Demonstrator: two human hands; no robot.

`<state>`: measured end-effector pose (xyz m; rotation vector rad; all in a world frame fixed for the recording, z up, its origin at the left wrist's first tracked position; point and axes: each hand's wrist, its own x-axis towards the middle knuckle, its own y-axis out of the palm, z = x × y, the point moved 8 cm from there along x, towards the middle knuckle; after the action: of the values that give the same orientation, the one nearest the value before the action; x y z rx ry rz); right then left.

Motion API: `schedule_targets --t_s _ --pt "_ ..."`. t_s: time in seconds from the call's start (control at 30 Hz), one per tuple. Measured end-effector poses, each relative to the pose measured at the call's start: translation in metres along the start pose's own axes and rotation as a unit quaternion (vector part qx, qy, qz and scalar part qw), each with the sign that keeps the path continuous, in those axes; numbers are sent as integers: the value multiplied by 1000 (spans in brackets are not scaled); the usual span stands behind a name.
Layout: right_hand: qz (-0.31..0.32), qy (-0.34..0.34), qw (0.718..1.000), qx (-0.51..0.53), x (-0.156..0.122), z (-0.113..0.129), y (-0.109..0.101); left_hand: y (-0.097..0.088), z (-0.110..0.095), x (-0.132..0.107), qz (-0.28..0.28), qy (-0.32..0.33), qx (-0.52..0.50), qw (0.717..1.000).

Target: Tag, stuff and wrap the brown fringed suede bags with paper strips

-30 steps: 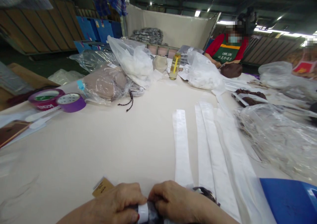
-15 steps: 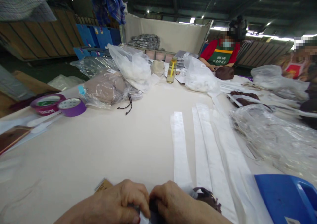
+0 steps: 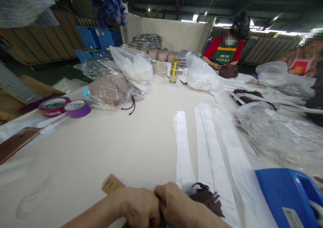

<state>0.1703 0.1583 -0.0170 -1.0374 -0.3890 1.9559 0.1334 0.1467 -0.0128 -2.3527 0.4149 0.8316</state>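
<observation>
My left hand (image 3: pixel 143 204) is closed at the bottom edge of the view, its fingers curled down and largely hidden. Pressed against it, my right hand (image 3: pixel 176 202) is closed too. Both are on a dark brown item (image 3: pixel 208 201), which shows in small bits below the hands and, with a gathered, ragged edge and a thin dark loop, beside my right wrist. Its kind is hidden by my hands. A tan card tag (image 3: pixel 112 184) lies on the table (image 3: pixel 121 147) just beyond my left wrist.
White strips (image 3: pixel 183 144) lie lengthwise right of centre. At right are a blue plastic container (image 3: pixel 280 191) and clear plastic bags (image 3: pixel 280 130). Purple tape rolls (image 3: pixel 77 108) and a phone (image 3: pixel 19 142) lie left. An oil-coloured bottle (image 3: pixel 174 70) and a co-worker (image 3: pixel 223 51) are farther back.
My hands have drawn together and turned over more, hiding the white piece that showed between them. More of the tan tag shows. The view has shifted slightly.
</observation>
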Motion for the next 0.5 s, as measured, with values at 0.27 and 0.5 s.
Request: schedule_targets --t_s 0.27,0.5 --pt "-95 22 993 65 -3 -33 -5 -5 6 -39 -277 62 -49 958" --pt "-118 19 986 116 -7 -36 -10 1 36 -16 -316 -82 -78 942"
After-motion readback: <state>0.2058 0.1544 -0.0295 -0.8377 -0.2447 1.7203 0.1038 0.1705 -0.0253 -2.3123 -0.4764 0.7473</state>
